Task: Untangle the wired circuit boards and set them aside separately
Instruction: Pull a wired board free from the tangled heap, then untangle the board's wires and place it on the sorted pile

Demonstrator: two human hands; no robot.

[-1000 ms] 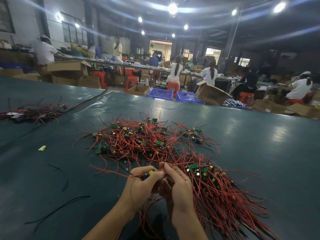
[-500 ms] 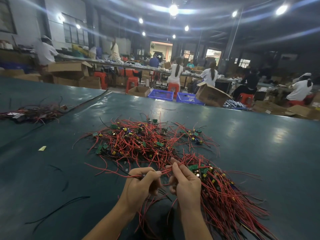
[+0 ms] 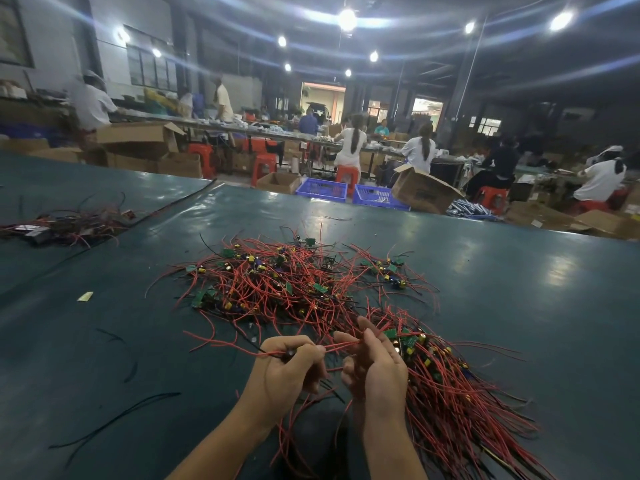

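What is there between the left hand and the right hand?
In the head view, red wires stretch across the gap from the left hand to the right hand.

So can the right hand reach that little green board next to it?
Probably yes. The green board lies on top of the wires just past the right hand, nothing covering it. But its fingers pinch a red wire, so they'd let go first.

We recorded a dim hall lit by ceiling lamps point(image 3: 347, 19) that flared into blue streaks. We noted glare patches on the bench point(image 3: 561, 271), blurred background workers point(image 3: 352, 143), and wide-angle bowing at edges.
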